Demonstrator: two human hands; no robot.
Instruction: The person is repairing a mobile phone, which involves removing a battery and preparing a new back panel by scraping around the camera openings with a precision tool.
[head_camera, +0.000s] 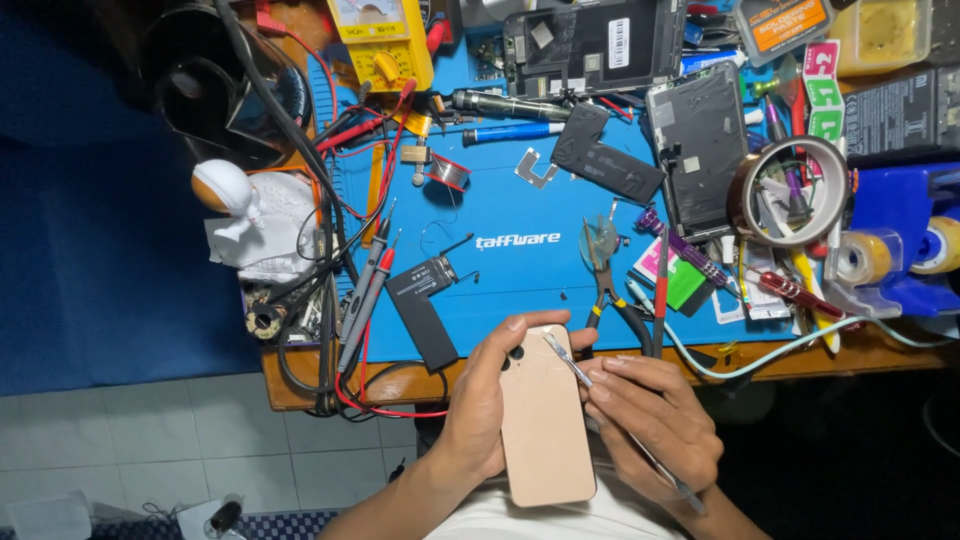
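In the head view, one gold-backed phone (545, 418) lies face down in the left hand (480, 405), fingers curled round its left edge and the thumb over its top, low in the frame just in front of the bench edge. The right hand (655, 420) pinches one thin metal prying tool (568, 362) between thumb and fingers, its tip touching the phone's back near the upper right corner.

On the blue work mat (520, 215) lie two opened phone frames (700, 150), two loose black batteries (607, 157), two cylindrical tools (508, 104) side by side, one pair of pliers (605, 285), one small solder spool (450, 172) and one yellow multimeter (385, 40) with its two probes (365, 290) at the left. One big ring of brown tape (790, 190) sits at the right, beside a blue dispenser (905, 245) carrying what look like two tape rolls, though that edge is cluttered. One white figurine (228, 195) stands at the left.

The mat covers a wooden bench (300, 385); beyond it are a blue cloth (90, 250) and pale floor tiles (150, 445).
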